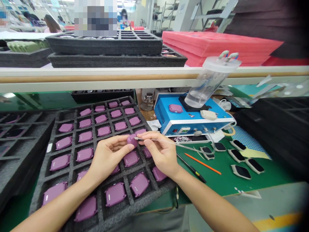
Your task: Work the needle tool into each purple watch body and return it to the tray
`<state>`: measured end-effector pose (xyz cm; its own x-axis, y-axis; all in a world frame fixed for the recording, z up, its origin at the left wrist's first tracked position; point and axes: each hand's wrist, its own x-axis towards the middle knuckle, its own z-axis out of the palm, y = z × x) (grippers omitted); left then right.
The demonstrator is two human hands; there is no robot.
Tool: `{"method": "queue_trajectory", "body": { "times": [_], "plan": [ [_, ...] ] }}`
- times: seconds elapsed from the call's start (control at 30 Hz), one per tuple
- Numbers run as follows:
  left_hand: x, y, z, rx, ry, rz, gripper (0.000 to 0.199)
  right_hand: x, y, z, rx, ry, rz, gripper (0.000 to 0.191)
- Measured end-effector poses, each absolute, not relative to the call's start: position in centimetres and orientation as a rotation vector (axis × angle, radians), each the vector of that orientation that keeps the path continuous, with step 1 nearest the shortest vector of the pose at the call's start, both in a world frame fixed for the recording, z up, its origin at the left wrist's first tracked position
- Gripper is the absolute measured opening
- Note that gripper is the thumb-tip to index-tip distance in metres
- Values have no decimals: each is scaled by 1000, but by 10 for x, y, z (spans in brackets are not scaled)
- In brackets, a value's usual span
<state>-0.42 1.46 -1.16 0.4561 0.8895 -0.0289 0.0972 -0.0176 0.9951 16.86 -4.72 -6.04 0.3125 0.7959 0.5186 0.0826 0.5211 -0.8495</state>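
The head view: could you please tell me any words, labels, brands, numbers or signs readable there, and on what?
No text is readable.
Purple cases: white marks, too small.
Blue machine, front panel: too small.
Black pen-like tool, yellow mark: too small.
Foam tray, white sticker: too blurred.

A green workbench (222,183) carries a foam tray (73,148) beneath the left hand (106,156). Right of the right hand (165,154) lies an orange stick (202,163).

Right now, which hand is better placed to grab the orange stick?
Probably the right hand: it's nearer the orange stick, though holding a thin metal-tipped tool. The left hand is farther off, gripping a purple case.
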Motion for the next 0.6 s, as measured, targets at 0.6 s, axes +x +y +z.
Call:
{"method": "queue_trajectory", "body": {
  "times": [0.6],
  "plan": [
    [-3,13,-17,1521,903,808,34,168,-50,-60,-930,-1187,575,12]
  ]
}}
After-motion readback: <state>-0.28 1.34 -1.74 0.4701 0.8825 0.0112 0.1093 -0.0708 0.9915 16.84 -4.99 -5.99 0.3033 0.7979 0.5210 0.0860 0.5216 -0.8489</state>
